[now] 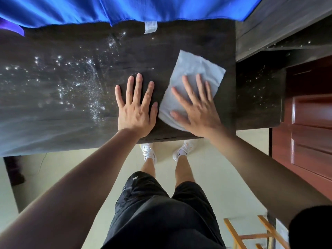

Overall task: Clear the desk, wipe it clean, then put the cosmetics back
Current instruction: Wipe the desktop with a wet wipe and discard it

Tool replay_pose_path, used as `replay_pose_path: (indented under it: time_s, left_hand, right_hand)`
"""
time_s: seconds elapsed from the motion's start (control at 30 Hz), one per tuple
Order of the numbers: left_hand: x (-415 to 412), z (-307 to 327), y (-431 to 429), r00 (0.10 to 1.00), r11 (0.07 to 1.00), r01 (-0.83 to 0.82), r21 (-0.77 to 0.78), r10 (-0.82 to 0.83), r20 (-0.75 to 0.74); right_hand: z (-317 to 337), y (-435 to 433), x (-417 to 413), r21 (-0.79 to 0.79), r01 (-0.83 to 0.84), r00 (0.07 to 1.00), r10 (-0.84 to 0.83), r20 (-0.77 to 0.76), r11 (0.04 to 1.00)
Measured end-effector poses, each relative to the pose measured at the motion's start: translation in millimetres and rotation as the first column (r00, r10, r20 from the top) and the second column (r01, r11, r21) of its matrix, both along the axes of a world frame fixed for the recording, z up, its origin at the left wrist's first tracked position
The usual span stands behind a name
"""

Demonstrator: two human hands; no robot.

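Observation:
A dark wooden desk (75,123) fills the upper half of the head view, its left part speckled with white powder and droplets (93,94). A folded light grey cloth (195,69) lies flat near the desk's right end. My right hand (195,108) presses on the cloth with fingers spread and straight. My left hand (136,106) rests flat on the bare desktop just left of the cloth, fingers spread. No cosmetics are in view.
A blue fabric (89,9) with a white label (150,27) hangs over the desk's far edge. A lower dark shelf (258,97) and a reddish-brown door (309,130) stand to the right. A wooden stool frame (251,234) sits on the floor at bottom right.

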State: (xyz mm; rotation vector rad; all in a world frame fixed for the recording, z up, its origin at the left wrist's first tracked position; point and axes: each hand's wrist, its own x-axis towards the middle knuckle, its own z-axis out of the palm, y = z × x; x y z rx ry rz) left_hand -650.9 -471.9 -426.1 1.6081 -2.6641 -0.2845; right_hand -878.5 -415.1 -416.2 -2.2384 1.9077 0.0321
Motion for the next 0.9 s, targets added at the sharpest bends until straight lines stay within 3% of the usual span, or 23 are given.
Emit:
replay_pose_path:
  time_s: [0.17, 0.33, 0.43, 0.53, 0.6, 0.73, 0.9]
  left_hand:
    - [-1.4, 0.0, -0.5, 1.000, 1.000, -0.009, -0.005, 0.009, -0.004]
    - [-1.5, 1.3, -1.1, 1.000, 1.000, -0.009, 0.009, 0.009, 0.004]
    - [-2.4, 8.4, -0.7, 1.000, 0.999, -0.015, 0.052, 0.014, 0.021]
    - [-2.2, 19.2, -0.7, 0.999, 0.995, -0.020, 0.102, 0.017, 0.030]
    - [2.8, 27.2, -2.1, 0.999, 0.991, 0.005, 0.131, 0.000, -0.038]
    - [38.1, 35.7, -3.3, 0.986, 0.999, -0.045, 0.004, 0.045, -0.158]
    - [129.6, 22.6, -1.3, 0.988, 0.988, -0.153, -0.022, 0.153, 0.008]
  right_hand:
    - [-6.5, 30.5, -27.9, -0.005, -0.102, 0.994, 0.102, -0.028, 0.995]
    - [-6.7, 23.0, 6.8, -0.038, 0.297, 0.953, -0.298, -0.047, 0.954]
    - [-1.6, 22.3, 19.8, 0.002, 0.381, 0.924, -0.381, -0.045, 0.925]
    - [1.6, 34.5, 23.3, 0.034, 0.330, 0.943, -0.327, -0.067, 0.943]
    - [2.3, 49.7, 30.4, 0.054, 0.289, 0.956, -0.284, -0.075, 0.956]
    - [2.2, 51.9, 71.1, 0.065, 0.211, 0.976, -0.206, -0.071, 0.975]
    - [8.0, -20.8, 138.8, 0.062, 0.099, 0.995, -0.098, -0.021, 0.993]
